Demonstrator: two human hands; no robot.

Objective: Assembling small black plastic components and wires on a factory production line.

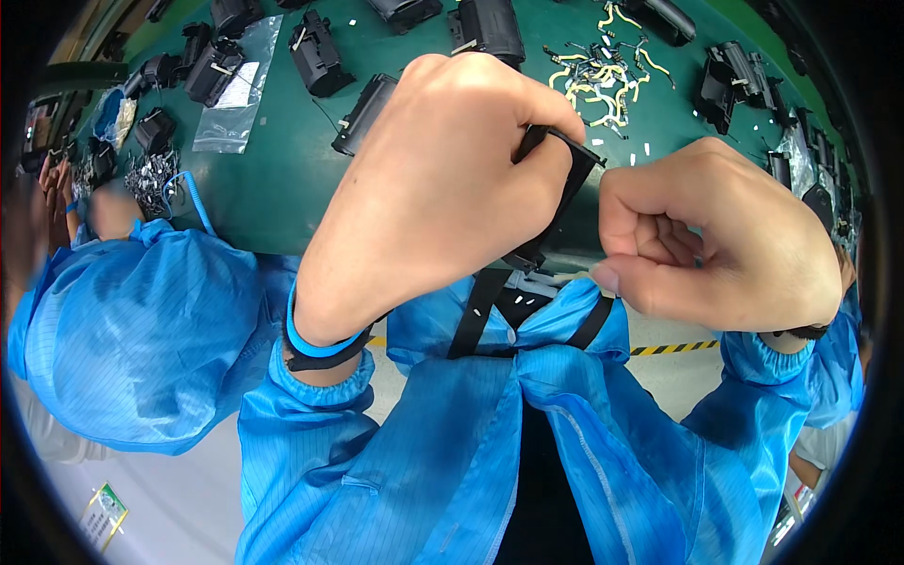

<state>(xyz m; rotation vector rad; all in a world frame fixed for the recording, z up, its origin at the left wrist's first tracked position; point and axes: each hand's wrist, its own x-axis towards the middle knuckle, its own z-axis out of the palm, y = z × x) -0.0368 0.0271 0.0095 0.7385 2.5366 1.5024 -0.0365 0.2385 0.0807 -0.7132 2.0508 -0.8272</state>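
Head view: both hands grip one black plastic part above the table edge.

Left hand (443, 188) is closed around the black plastic part (556, 193), held over the near edge of the green table (273, 179). Right hand (716, 235) is curled into a fist, thumb and forefinger pinched at the part's lower right edge. Yellow clips (603, 75) lie beyond.

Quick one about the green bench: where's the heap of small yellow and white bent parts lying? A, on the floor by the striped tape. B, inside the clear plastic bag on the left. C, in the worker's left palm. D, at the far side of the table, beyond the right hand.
D: the yellow and white parts lie loose on the green table, above and beyond the right hand, well apart from the clear plastic bag.
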